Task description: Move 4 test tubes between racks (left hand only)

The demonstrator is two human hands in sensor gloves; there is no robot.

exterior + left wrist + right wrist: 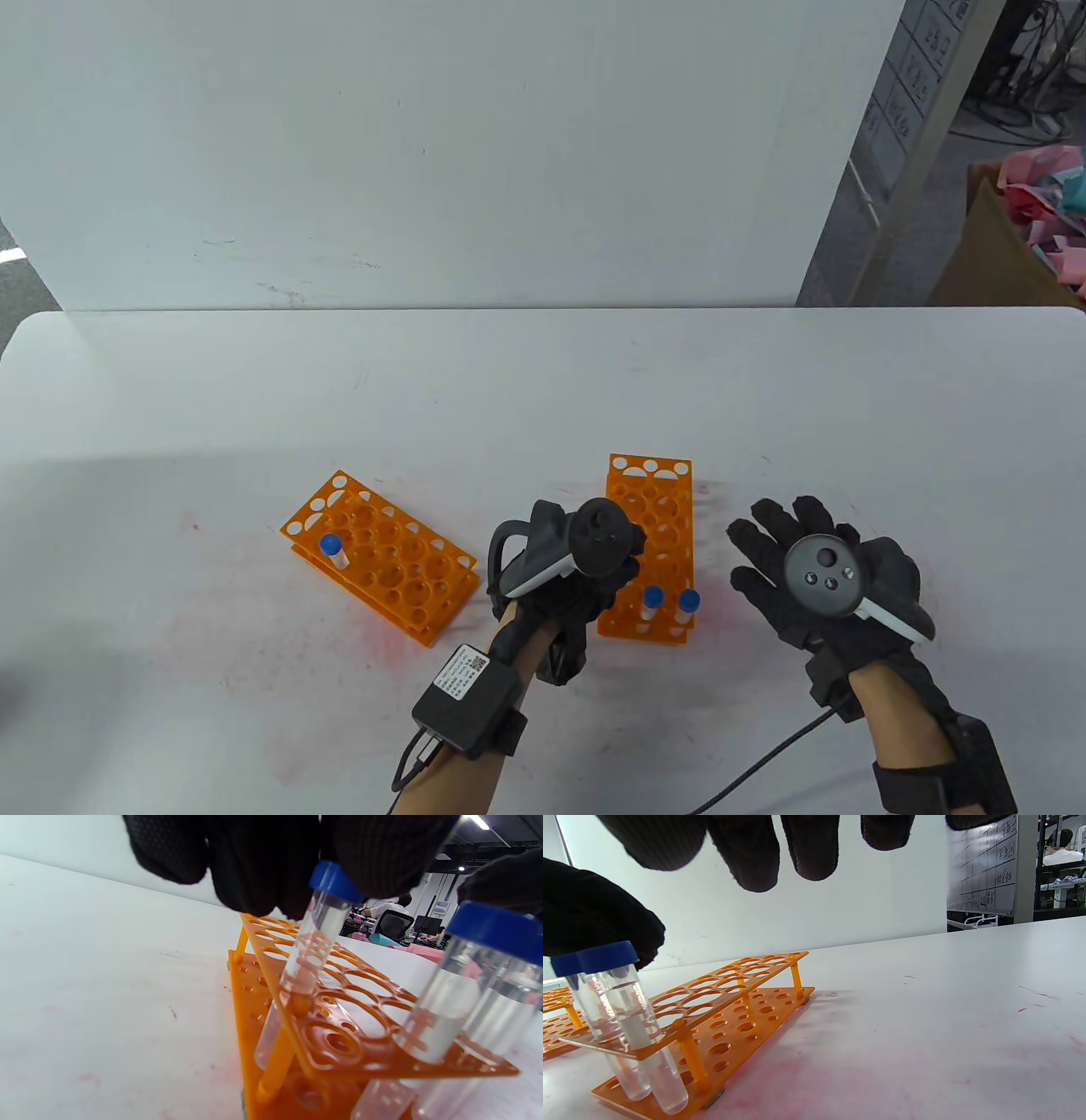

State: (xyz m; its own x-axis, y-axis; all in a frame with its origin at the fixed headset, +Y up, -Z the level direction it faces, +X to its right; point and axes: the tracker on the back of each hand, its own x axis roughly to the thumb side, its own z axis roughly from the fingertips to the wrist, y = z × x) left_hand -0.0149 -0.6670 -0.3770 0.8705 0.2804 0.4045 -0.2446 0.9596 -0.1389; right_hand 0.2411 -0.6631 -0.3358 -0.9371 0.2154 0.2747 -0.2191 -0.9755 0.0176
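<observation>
Two orange racks lie on the white table. The left rack (399,569) holds one blue-capped test tube (333,549). The right rack (657,509) holds two capped tubes (652,601) at its near end. My left hand (607,586) is over the right rack's left side. In the left wrist view its fingertips (263,878) pinch the blue cap of a third tube (312,942), which is tilted, with its lower end still through a hole of the rack (339,1043). My right hand (789,543) rests flat and open on the table, right of that rack, holding nothing.
A white wall panel (424,153) stands behind the table. The two standing tubes (623,1014) and the right rack (734,993) show in the right wrist view, with my right hand's fingers (763,853) hanging above. A cardboard box (1010,246) is off the table, back right.
</observation>
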